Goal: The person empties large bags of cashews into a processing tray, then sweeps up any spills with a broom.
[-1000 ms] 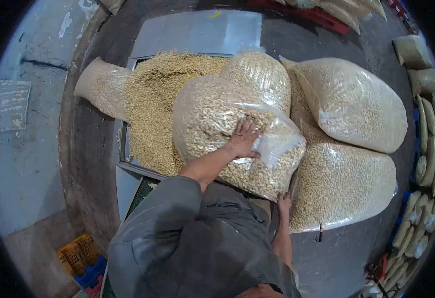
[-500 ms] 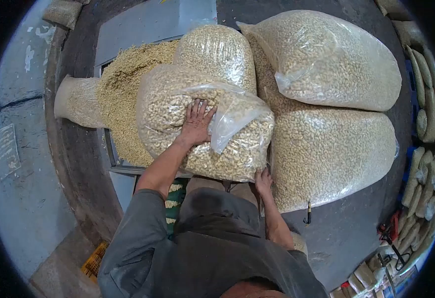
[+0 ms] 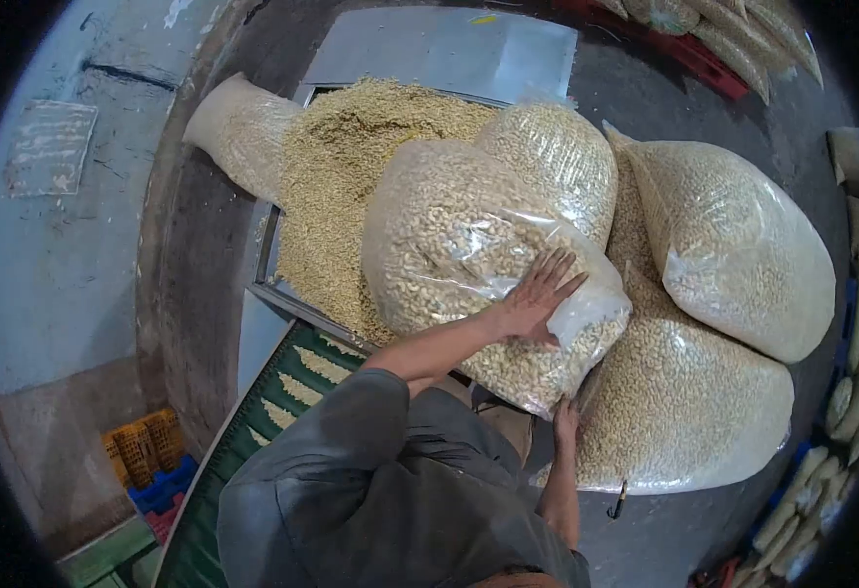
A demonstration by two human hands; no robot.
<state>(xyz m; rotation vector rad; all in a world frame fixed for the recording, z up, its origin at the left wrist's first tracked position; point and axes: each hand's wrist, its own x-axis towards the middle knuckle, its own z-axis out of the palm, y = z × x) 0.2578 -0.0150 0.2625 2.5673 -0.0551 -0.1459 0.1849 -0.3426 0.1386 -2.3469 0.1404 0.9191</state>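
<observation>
A big clear plastic bag of cashew nuts [image 3: 449, 230] leans over the near right side of a heap of loose cashew pieces [image 3: 336, 186]. Across the bag's folded plastic end, my left hand [image 3: 537, 299] presses flat with its fingers spread. Lower down, my right hand [image 3: 566, 423] is closed on the bag's near right corner; its fingertips are partly hidden. Right behind this bag stands another full bag [image 3: 562, 162]. The heap lies in a metal-edged hopper [image 3: 287, 297].
Two large full bags, one upper [image 3: 748, 240] and one lower [image 3: 689, 402], lie to the right. A paler sack [image 3: 243, 137] rests at the heap's left. A green cleated conveyor [image 3: 263, 392] carries nut pieces. Plastic crates [image 3: 145, 446] stand at lower left.
The view has turned and shifted, showing more of the conveyor and crates. The bag's folded end lies flatter under my left hand, which has moved toward the bag's right end. My right hand stays at the corner.
</observation>
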